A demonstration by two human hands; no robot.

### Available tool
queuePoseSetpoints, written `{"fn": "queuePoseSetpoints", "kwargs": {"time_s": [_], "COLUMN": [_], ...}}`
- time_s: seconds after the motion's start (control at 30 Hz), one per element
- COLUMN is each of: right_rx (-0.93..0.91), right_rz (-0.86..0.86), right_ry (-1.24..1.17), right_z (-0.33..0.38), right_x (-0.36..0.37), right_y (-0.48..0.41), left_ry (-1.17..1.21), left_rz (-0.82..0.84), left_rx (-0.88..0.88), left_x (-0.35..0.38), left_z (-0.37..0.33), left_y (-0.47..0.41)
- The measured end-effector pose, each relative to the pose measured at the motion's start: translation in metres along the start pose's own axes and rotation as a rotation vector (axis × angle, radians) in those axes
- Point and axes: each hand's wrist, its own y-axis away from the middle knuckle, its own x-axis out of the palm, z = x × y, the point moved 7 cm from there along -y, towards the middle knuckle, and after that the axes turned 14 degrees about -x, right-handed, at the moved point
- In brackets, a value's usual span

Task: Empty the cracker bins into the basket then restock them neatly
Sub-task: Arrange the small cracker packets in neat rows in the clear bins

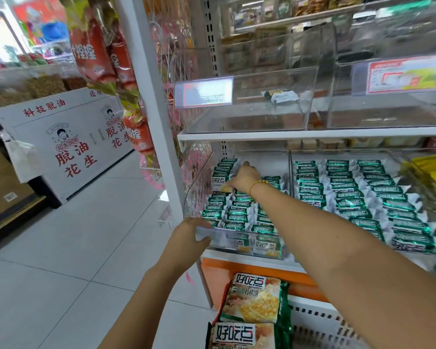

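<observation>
**Green cracker packets lined up in clear shelf bins**

The small cracker packets (239, 217) are green and silver foil with white lettering, standing on edge in tight rows inside a clear acrylic bin (202, 182) at centre frame. A second bin (413, 157) to its right holds the same packets in three neat columns. The right hand (244, 178), a gold bead bracelet (256, 185) at the wrist, reaches into the back of the centre bin, fingers curled down onto a packet (whether it actually grips one I cannot tell). The left hand (191, 238) clasps the bin's front lip, thumb below and fingers over the edge.

At bottom centre, larger cracker bags (254, 298) lie in a white plastic basket (325, 321). The bins sit on a white shelf (312, 134) with an orange panel beneath; the bins above are nearly bare, with blurred price tags (204, 93). The floor (61, 260) is pale grey tile. A white peanut display counter (68, 139) with red lettering stands at middle left.
</observation>
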Motion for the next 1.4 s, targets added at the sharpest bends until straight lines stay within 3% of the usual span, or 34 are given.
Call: {"fn": "queuePoseSetpoints", "kwargs": {"time_s": [0.17,0.3,0.43,0.57,0.73,0.93,1.07,1.17,1.4], "right_rx": [-0.35,-0.54,-0.429,-0.166,0.081,0.156,0.177,0.198,0.079], "right_rz": [0.114,0.242,0.474,0.683,0.817,0.943,0.832,0.851,0.809], "right_ry": [0.252,0.207,0.11,0.07,-0.029,-0.235,-0.176,-0.249,-0.031], "right_z": [0.037,0.026,-0.051,-0.159,-0.258,-0.262,-0.265,-0.271,-0.258], "right_x": [-0.033,-0.049,-0.033,0.019,0.118,0.219,0.246,0.264,0.267], "right_y": [0.065,0.165,0.245,0.287,0.34,0.402,0.415,0.414,0.409], "left_ry": [0.065,0.17,0.3,0.287,0.197,-0.047,-0.167,-0.177,-0.198], "left_rz": [0.011,0.102,0.227,0.389,0.53,0.554,0.537,0.537,0.463], "left_rx": [0.031,0.08,0.118,0.171,0.026,-0.083,-0.137,-0.143,-0.104], "left_x": [0.003,0.022,0.069,0.131,0.185,0.213,0.221,0.222,0.22], "left_z": [-0.021,-0.052,-0.066,-0.068,-0.019,0.031,0.054,0.056,0.054], "left_y": [0.034,0.1,0.172,0.23,0.269,0.3,0.303,0.303,0.299]}}
